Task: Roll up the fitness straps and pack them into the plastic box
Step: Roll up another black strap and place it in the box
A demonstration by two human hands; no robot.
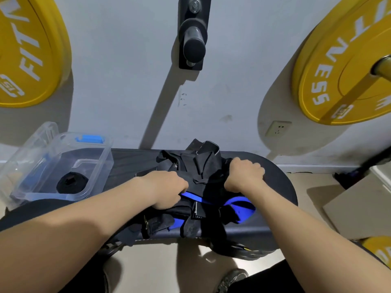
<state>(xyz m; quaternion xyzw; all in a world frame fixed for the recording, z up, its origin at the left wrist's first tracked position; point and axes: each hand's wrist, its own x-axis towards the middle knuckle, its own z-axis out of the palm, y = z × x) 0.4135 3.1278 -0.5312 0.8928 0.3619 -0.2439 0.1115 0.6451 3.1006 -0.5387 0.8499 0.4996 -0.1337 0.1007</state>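
The left hand (pixel 167 191) and right hand (pixel 243 176) each clutch the tangled fitness straps (pixel 203 166) at frame centre; limp, light webbing, probably best taken by one free end

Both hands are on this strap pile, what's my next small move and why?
Probably tease one strap out of the tangled strap pile and begin rolling it: left hand and right hand both grip that pile, and the plastic box holds just one rolled strap.

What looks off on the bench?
The strap pile is a tangle gripped by the left hand and right hand, with ends hanging over the near edge of the bench. One rolled strap lies in the plastic box.
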